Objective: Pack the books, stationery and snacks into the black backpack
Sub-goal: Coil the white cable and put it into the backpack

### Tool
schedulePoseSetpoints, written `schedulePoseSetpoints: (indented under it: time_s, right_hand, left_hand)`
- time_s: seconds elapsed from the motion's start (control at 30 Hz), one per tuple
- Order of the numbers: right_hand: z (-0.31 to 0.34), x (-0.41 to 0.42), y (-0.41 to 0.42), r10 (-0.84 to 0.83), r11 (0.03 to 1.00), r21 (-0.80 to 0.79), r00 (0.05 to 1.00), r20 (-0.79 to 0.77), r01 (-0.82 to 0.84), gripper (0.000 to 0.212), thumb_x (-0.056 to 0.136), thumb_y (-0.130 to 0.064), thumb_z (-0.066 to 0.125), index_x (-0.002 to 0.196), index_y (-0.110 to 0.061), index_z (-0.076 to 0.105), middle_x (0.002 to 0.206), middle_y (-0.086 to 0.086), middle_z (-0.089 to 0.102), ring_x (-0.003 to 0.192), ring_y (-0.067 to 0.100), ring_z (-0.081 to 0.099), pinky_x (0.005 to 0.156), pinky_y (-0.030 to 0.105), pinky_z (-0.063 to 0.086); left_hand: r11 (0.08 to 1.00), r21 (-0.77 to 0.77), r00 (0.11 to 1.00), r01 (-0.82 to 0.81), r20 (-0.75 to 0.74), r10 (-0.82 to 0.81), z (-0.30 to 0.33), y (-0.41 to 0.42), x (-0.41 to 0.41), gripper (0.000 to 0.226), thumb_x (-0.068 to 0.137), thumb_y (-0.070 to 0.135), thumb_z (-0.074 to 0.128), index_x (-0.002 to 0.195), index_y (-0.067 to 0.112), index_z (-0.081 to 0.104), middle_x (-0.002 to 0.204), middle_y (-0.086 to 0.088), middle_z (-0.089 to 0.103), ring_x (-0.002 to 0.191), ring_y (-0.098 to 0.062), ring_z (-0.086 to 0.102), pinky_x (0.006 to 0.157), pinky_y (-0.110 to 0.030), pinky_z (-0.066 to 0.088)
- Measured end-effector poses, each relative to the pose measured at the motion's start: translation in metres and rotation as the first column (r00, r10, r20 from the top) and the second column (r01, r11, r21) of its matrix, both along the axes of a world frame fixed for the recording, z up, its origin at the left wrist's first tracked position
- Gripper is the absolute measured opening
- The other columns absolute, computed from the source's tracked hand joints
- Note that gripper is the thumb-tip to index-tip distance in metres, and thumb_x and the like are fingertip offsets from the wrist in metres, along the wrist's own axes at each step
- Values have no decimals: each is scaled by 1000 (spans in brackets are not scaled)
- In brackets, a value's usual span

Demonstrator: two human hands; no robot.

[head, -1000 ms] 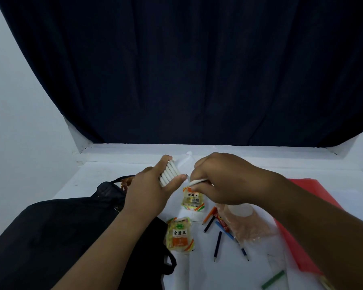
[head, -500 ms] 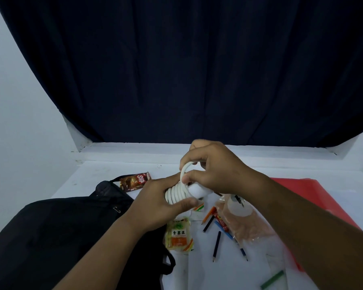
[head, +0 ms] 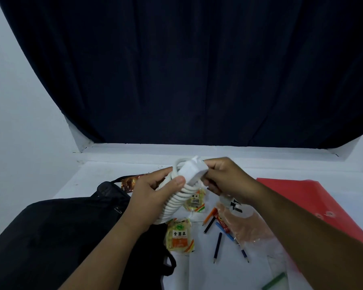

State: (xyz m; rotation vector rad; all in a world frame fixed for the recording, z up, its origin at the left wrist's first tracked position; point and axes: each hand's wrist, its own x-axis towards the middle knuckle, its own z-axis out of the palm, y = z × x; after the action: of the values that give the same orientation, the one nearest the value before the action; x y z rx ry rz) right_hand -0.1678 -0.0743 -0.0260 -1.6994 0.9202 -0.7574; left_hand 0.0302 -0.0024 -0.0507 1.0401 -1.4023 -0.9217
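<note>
The black backpack lies at the left on the white table, with a brown snack packet at its far edge. Above it the left hand curls round a coiled white cable, thumb pressed on the coils. At the coil's top end the right hand pinches a white power block. Below the hands lie two yellow snack packs, loose pencils and a clear plastic bag. A red folder lies farthest right, just beside the bag
</note>
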Motion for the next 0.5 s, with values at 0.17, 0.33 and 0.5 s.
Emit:
schedulePoseSetpoints:
  time_s: [0.17,0.33,0.5]
  right_hand:
    - [-7,-11,7,3,1000,-29,986,-167,-8,21,98,-18,62,109,-35,67,72,1,64,59,15,60,54,29,47]
    - [-5,-15,14,-24,998,-68,964,-266,7,40,89,-11,69,117,-35,53,99,-4,67,72,22,66,59,35,57]
    - [9,-13,23,-133,911,-402,854,-504,-95,48,86,-24,70,131,-31,53,114,-13,49,99,10,57,85,33,53]
  left_hand:
    - [985,115,976,-127,-161,144,-3,-3,4,33,90,48,67,92,18,79,87,-18,74,84,-41,72,81,-58,59]
    - [980,140,982,-145,-103,160,-1,-6,5,32,97,45,56,122,28,67,101,-8,75,95,-31,71,90,-62,55]
    - [960,209,970,-185,-115,213,-6,-10,1,25,91,52,63,101,33,76,100,-7,76,102,-36,70,94,-61,54]
